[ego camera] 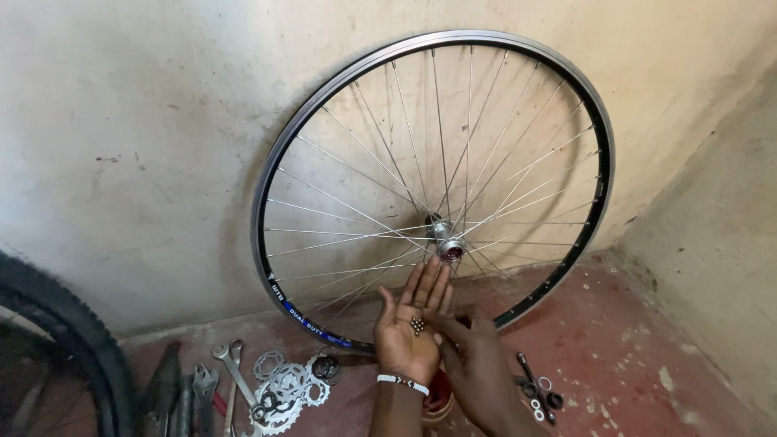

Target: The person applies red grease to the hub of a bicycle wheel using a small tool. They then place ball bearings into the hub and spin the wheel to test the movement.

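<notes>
Cupping small steel ball bearings [417, 325] in flat, wide-open left hand [409, 332]; right hand [473, 364] fingers pinching narrow at them, before bare wheel [433, 194] leaning on wall [146, 146].

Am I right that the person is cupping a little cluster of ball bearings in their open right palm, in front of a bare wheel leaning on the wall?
Not quite: the head view shows the ball bearings lying in the open left hand, the one with the beaded wristband. The right hand reaches toward them with its fingers. The rest holds: a bare wheel does lean on the wall behind.
</notes>
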